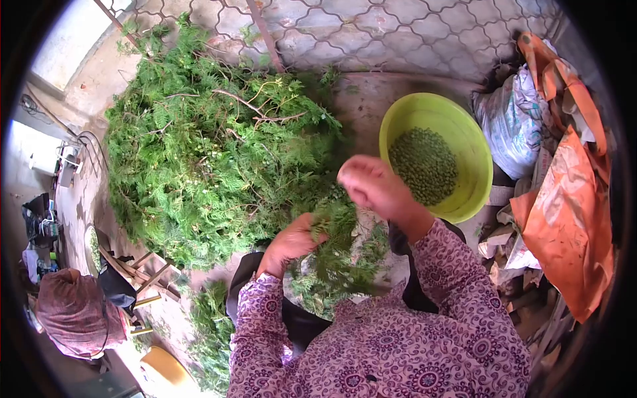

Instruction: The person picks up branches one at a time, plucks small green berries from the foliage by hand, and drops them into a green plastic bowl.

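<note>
Green branches (pixel 212 146) blanket the concrete floor (pixel 361 99) beneath a wire fence (pixel 411 40); a yellow-green basin (pixel 479 159) of small green pods (pixel 424 162) stands right. The left hand (pixel 293 244) grips a leafy sprig (pixel 338 242); the right hand (pixel 371 186) curls, contents unclear.

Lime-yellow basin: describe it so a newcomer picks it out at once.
Find the wire mesh along the top, then the big leafy heap below it. Right of the heap, before the patterned white sack, sits a wide, round lime-yellow basin. Small green pieces cover its bottom, and it is greener than the orange-yellow tub at lower left.
</note>
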